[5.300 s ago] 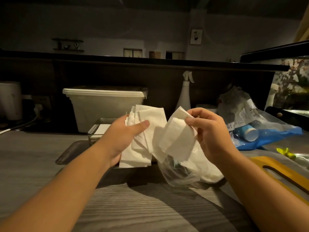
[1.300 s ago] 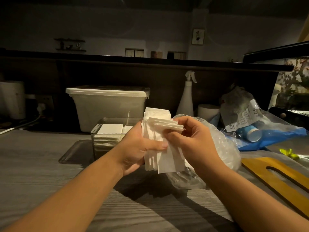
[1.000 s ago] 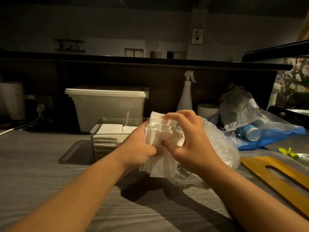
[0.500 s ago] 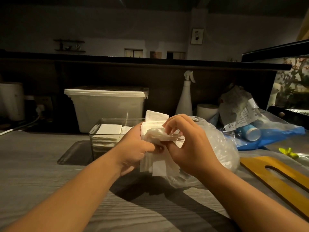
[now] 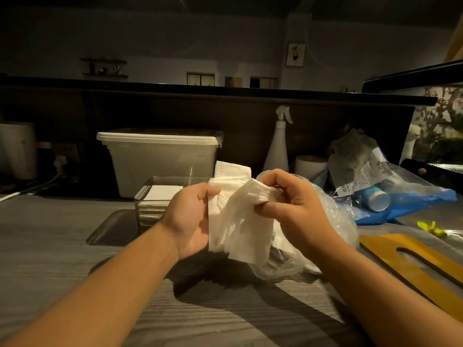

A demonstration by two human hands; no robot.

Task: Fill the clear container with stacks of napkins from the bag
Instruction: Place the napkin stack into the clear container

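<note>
Both hands are up over the surface point(image 5: 75, 246) with the napkins point(image 5: 238, 226) between them. The left hand point(image 5: 190, 219) grips the stack from the side, thumb across the front. The right hand point(image 5: 293, 209) pinches a bunch of the top edges between thumb and curled fingers, so the sheets fan out below. The bag point(image 5: 335, 221), crinkly clear plastic, lies just behind the right hand. The container point(image 5: 172, 177) sits behind the left hand, with some napkins lying flat inside. The only writing I can spot is a printed label on the packet point(image 5: 358, 171) at right, too small to read.
</note>
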